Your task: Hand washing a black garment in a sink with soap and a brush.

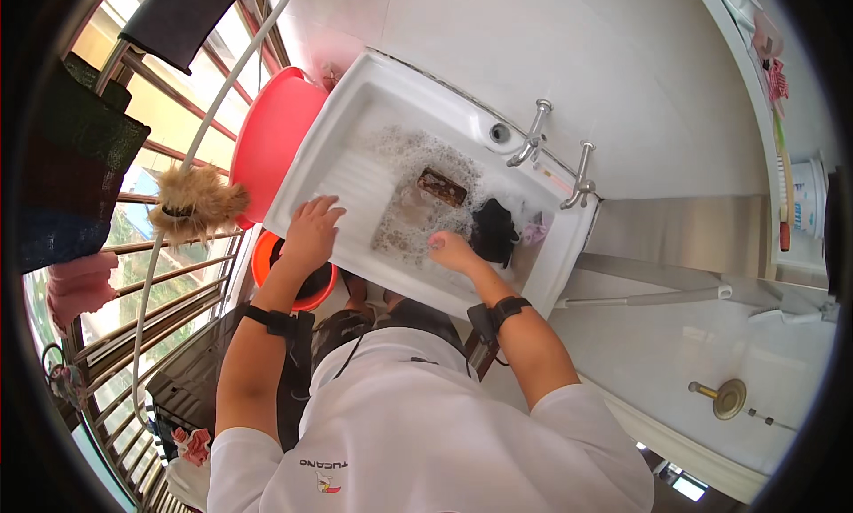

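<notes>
Both hands are over a white laundry sink (353, 180) that holds soapy water. My left hand (316, 230) hovers by the sink's left front edge, fingers apart, holding nothing. My right hand (451, 250) is curled above the suds near the front of the basin; a small pinkish bit shows at its fingers, too small to name, and whether it is held cannot be told. Beyond my right hand a brown block-like brush or bar (442, 186) lies in the foam. A black wet cloth (494, 231) sits just right of my right hand, with a pale purple cloth (535, 229) beside it.
Two metal taps (533, 136) (581, 180) rise at the sink's back edge. A large pink basin (273, 140) stands against its left side, with an orange bucket (308, 304) of dark cloth below. A brown fluffy duster (196, 203) hangs by the window bars. A shelf with brushes is at right.
</notes>
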The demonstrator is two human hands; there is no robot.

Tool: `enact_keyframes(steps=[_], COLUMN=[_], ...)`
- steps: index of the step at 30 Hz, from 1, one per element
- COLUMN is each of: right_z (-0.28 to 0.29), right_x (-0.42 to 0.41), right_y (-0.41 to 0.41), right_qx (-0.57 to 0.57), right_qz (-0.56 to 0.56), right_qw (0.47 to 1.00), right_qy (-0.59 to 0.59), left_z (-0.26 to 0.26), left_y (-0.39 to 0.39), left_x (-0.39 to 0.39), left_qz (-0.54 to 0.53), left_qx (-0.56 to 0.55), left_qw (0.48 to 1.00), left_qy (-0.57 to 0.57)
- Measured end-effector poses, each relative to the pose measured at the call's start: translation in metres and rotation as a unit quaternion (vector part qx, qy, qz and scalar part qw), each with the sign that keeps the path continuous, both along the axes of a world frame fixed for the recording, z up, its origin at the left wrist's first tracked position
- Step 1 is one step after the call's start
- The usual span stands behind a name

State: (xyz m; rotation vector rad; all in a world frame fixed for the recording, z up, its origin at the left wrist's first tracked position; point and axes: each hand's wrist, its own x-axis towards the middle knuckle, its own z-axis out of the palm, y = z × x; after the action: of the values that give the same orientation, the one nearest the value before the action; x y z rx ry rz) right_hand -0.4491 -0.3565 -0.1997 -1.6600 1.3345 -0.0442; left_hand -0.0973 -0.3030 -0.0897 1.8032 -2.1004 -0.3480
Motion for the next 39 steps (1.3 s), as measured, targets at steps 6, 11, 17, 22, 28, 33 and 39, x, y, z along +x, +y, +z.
enact_keyframes(steps=[6, 11, 17, 22, 28, 33, 39], right_z=[-0.009, -0.025, -0.009, 0.009, -0.028, 0.000, -0.017], right_x=[-0.075, -0.115, -0.118, -0.096, -0.113, -0.074, -0.078], right_y=[0.038, 0.044, 0.034, 0.017, -0.011, -0.033, -0.056], right_qx=[-0.066, -0.040, 0.003, 0.044, 0.059, 0.081, 0.073], right_qz=[-0.104, -0.101, -0.264, -0.288, -0.223, -0.219, -0.203], right_qw=[0.985, 0.992, 0.963, 0.955, 0.973, 0.972, 0.975], right_qy=[0.124, 0.071, 0.047, 0.050, 0.000, -0.005, -0.052], left_z=[-0.030, 0.014, 0.075, 0.126, 0.169, 0.180, 0.185], left_y=[-0.009, -0.004, 0.016, 0.086, 0.177, 0.220, 0.226], left_x=[-0.062, -0.077, -0.013, 0.098, 0.242, 0.289, 0.296], left_qz=[-0.017, -0.112, -0.037, 0.277, 0.605, 0.673, 0.646], left_qx=[0.037, 0.319, 0.302, 0.017, -0.327, -0.307, -0.315], left_qw=[0.966, 0.936, 0.893, 0.847, 0.554, 0.500, 0.480], left_qy=[0.255, 0.098, 0.331, 0.453, 0.469, 0.451, 0.503])
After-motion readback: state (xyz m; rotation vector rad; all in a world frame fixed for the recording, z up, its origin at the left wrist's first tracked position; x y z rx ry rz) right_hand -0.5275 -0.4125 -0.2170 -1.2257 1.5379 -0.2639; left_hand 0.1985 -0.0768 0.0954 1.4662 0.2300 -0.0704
